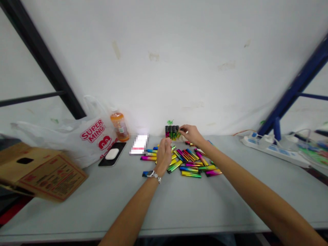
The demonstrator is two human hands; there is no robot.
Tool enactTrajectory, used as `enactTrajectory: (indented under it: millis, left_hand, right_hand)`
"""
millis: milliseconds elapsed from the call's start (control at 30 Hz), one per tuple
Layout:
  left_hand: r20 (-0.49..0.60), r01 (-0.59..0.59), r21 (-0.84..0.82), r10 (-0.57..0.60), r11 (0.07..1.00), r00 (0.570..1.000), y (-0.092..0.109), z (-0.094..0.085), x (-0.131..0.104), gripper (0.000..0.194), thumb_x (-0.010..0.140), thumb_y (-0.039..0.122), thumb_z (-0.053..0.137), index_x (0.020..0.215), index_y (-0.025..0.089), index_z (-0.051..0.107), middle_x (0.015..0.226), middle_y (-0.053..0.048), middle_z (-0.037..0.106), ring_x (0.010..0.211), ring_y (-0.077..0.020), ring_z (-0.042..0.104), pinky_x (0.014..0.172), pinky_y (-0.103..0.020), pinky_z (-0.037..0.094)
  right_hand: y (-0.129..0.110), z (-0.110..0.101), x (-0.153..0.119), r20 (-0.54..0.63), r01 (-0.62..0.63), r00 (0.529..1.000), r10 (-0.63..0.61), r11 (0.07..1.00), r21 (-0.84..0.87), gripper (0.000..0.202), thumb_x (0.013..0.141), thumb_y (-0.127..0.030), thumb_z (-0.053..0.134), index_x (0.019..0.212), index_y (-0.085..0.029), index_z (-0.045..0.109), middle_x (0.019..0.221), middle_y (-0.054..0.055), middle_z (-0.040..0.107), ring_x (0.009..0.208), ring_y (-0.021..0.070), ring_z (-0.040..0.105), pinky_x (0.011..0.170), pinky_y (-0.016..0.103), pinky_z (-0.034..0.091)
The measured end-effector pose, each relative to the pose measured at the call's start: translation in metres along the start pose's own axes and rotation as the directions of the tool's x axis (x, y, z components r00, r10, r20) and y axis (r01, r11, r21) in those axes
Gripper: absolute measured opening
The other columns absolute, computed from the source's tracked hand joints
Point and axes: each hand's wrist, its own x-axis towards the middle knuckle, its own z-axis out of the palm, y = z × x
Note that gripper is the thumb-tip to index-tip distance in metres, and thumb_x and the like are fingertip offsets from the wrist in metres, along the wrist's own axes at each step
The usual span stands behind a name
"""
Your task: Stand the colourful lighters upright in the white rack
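Shiny rainbow-coloured lighters (pixel 189 164) lie scattered in a loose pile on the grey table. Behind them, against the wall, several lighters with black tops (pixel 172 131) stand upright in a tight block. My right hand (pixel 192 134) reaches to the right end of that block, thumb and fingers pinched on a lighter there, which they partly cover. Over the left part of the pile is my left hand (pixel 164 153), its fingers curled and close together. Whatever it may hold is hidden from me. A silver watch (pixel 151 174) and a bracelet circle my left wrist.
Left of the pile are a bright phone screen (pixel 139 145), a bottle of orange drink (pixel 120 125), a dark phone (pixel 106 160) bearing a white earbud case (pixel 112 154), a plastic bag (pixel 74 140) and a cardboard box (pixel 55 176). A power strip (pixel 275 150) lies right.
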Motion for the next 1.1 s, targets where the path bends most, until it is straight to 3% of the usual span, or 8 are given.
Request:
enactTrajectory:
  millis: [133, 400, 833, 967, 1100]
  left_hand:
    - [-0.005, -0.015, 0.003, 0.015, 1.0, 1.0, 0.001, -0.002, -0.001, 0.045, 0.101, 0.049, 0.023, 0.093, 0.021, 0.058, 0.092, -0.005, 0.064, 0.085, -0.0192, 0.06, 0.081, -0.035, 0.045]
    - [-0.005, -0.014, 0.01, 0.014, 1.0, 1.0, -0.001, 0.0, -0.001, 0.046, 0.102, 0.046, 0.024, 0.092, 0.02, 0.061, 0.089, -0.005, 0.063, 0.085, -0.0192, 0.061, 0.084, -0.035, 0.046]
    - [-0.003, -0.007, 0.017, 0.007, 1.0, 1.0, 0.001, -0.002, 0.001, 0.047, 0.102, 0.044, 0.024, 0.091, 0.02, 0.063, 0.087, -0.005, 0.063, 0.085, -0.0198, 0.06, 0.086, -0.037, 0.045]
    - [0.002, -0.016, 0.014, 0.016, 1.0, 1.0, 0.001, -0.001, 0.001, 0.05, 0.102, 0.045, 0.023, 0.088, 0.019, 0.063, 0.089, -0.006, 0.063, 0.083, -0.0188, 0.06, 0.083, -0.035, 0.046]
    - [0.0, 0.001, 0.005, -0.001, 1.0, 1.0, 0.001, 0.0, 0.001, 0.052, 0.101, 0.048, 0.023, 0.085, 0.019, 0.063, 0.09, -0.005, 0.063, 0.08, -0.018, 0.06, 0.079, -0.033, 0.046]
  right_hand:
    - [0.009, 0.007, 0.01, 0.041, -0.017, 0.999, 0.022, 0.993, -0.121, 0.022, 0.087, -0.021, 0.064, 0.109, -0.017, 0.065, 0.083, 0.006, 0.073, 0.075, 0.0187, 0.066, 0.074, 0.028, 0.046]
    - [0.01, 0.02, 0.006, 0.031, -0.034, 0.999, 0.04, 0.983, -0.183, 0.017, 0.088, -0.025, 0.063, 0.103, -0.019, 0.059, 0.084, 0.006, 0.071, 0.076, 0.0194, 0.063, 0.067, 0.025, 0.04]
    - [0.016, 0.018, 0.002, 0.055, 0.02, 0.998, -0.013, 0.991, -0.133, 0.017, 0.094, -0.026, 0.054, 0.103, -0.017, 0.066, 0.089, 0.007, 0.071, 0.079, 0.0185, 0.063, 0.074, 0.027, 0.043]
    - [0.016, 0.02, -0.005, 0.034, 0.041, 0.999, -0.037, 0.989, -0.142, 0.029, 0.097, -0.025, 0.048, 0.114, -0.015, 0.068, 0.105, 0.01, 0.063, 0.087, 0.0166, 0.061, 0.085, 0.027, 0.045]
    - [0.014, 0.019, -0.016, 0.056, 0.01, 0.998, 0.004, 0.97, -0.243, 0.042, 0.099, -0.031, 0.043, 0.136, -0.019, 0.058, 0.108, 0.01, 0.054, 0.089, 0.018, 0.06, 0.084, 0.028, 0.045]
